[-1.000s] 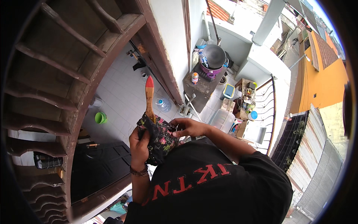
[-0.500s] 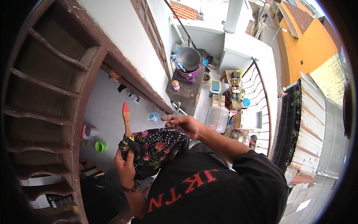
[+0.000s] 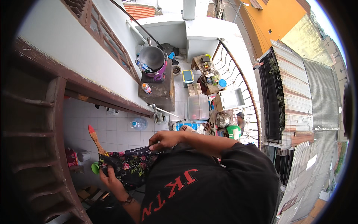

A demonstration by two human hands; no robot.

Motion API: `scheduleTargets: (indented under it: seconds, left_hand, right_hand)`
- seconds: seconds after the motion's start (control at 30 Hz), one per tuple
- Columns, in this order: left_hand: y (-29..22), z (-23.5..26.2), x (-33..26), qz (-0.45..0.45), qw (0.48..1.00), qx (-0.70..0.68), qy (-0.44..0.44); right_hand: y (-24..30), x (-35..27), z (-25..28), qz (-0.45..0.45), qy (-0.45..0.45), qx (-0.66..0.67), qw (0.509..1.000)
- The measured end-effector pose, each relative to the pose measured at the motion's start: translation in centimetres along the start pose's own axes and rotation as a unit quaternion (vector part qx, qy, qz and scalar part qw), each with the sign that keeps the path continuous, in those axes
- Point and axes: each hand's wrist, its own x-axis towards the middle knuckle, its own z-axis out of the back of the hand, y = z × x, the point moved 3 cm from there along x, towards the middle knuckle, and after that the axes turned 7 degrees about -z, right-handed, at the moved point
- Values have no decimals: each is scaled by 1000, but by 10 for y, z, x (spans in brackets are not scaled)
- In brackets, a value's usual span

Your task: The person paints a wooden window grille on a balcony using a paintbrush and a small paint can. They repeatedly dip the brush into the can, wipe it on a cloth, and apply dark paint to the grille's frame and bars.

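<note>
My left hand [image 3: 112,182] is closed round a bunched black floral cloth [image 3: 135,163] with pink flowers and white dots. From the top of that bunch sticks a flat wooden handle [image 3: 96,141] with a red tip and a yellow part at its base. Its lower end is hidden by the cloth, so I cannot make out the whole tool. My right hand [image 3: 166,140] pinches the upper edge of the same cloth between thumb and fingers, close to my black shirt. Between the hands, the dotted edge runs nearly straight.
On a brown cabinet [image 3: 161,99] ahead sit a wok [image 3: 152,56], a purple stove [image 3: 159,76] and a spray can [image 3: 146,88]. A clear plastic bin [image 3: 198,107] stands near a railing [image 3: 244,74]. Left are a water jug [image 3: 138,124], a green cup [image 3: 95,168] and a brown wooden frame [image 3: 58,100].
My right hand has come down from above the cloth and closed on its upper edge, which is now straighter. The view has shifted to the right.
</note>
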Motion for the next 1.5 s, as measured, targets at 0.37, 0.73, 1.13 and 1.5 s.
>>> scheduleTargets:
  seconds: [0.37, 0.73, 1.13, 1.5]
  left_hand:
    - [-25, -45, -5, -47, 974, 121, 187]
    - [6, -57, -32, -5, 969, 84, 231]
    - [9, -71, -45, 92, 971, -55, 212]
    - [46, -43, -40, 68, 988, -40, 134]
  right_hand:
    - [62, 36, -33, 176, 36, 395, 901]
    - [71, 15, -46, 145, -134, 23, 980]
    - [59, 5, -52, 136, -125, 218, 958]
    - [65, 3, -45, 90, -202, 110, 969]
